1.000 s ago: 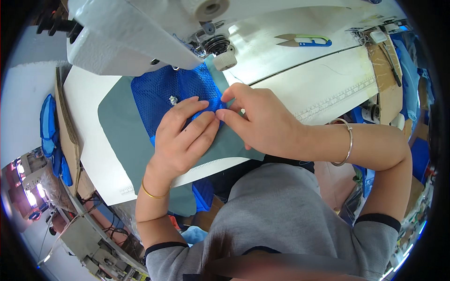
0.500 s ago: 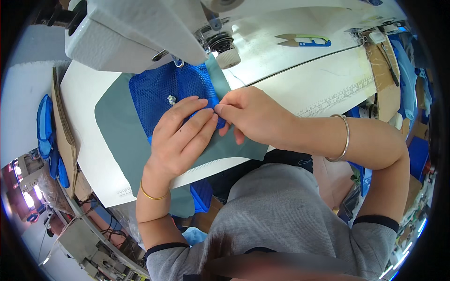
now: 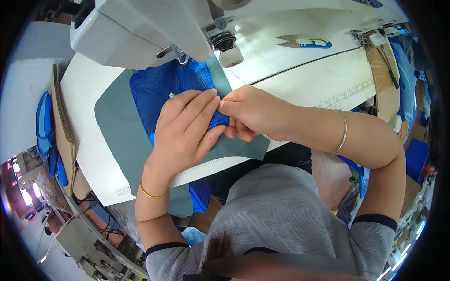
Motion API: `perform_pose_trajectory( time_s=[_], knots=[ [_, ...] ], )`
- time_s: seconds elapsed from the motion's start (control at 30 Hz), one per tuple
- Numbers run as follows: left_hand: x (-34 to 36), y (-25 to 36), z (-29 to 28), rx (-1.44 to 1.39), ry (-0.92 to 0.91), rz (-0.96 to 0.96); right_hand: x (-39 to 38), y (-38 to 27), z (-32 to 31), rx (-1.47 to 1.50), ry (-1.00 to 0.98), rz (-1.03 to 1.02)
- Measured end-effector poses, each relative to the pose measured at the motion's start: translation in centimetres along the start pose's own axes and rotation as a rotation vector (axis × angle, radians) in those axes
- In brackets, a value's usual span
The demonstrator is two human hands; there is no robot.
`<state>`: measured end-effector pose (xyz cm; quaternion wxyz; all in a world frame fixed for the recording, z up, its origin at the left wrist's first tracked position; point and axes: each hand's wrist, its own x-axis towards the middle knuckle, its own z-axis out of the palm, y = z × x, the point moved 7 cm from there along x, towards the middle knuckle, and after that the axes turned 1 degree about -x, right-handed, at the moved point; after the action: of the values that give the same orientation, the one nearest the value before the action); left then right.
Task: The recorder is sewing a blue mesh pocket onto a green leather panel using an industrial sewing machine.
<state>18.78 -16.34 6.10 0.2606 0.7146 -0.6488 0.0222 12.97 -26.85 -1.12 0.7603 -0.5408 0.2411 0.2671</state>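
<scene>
i see my left hand [image 3: 185,129] flat on the blue mesh [image 3: 159,89], my right hand [image 3: 251,112] pinching its edge.

a white sewing machine [image 3: 140,28] stands at the top of the white table [image 3: 300,75]. thread snips with a blue handle [image 3: 304,43] lie on the table, well to the right of the machine. a stack of cardboard [image 3: 63,136] and blue fabric pieces [image 3: 47,136] sit off the table's left edge.
</scene>
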Motion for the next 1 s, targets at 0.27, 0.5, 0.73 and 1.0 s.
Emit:
perform_pose_trajectory(
  time_s=[0.27,0.5,0.73,1.0],
  knots=[
    [0.0,-1.0,1.0,-0.123,-0.142,-0.148,0.3,0.7,-0.6,-0.044,0.016,0.097],
    [0.0,-2.0,1.6,-0.278,-0.161,-0.196,0.2,0.0,-1.1,-0.478,0.02,0.151],
    [0.0,-1.1,1.4,-0.132,-0.133,-0.179,-4.7,-0.7,1.2,-1.503,0.502,-1.001],
    [-0.6,-0.9,1.8,-0.073,-0.06,-0.106,-5.6,0.6,1.7,-1.514,0.491,-1.198]
  ],
)
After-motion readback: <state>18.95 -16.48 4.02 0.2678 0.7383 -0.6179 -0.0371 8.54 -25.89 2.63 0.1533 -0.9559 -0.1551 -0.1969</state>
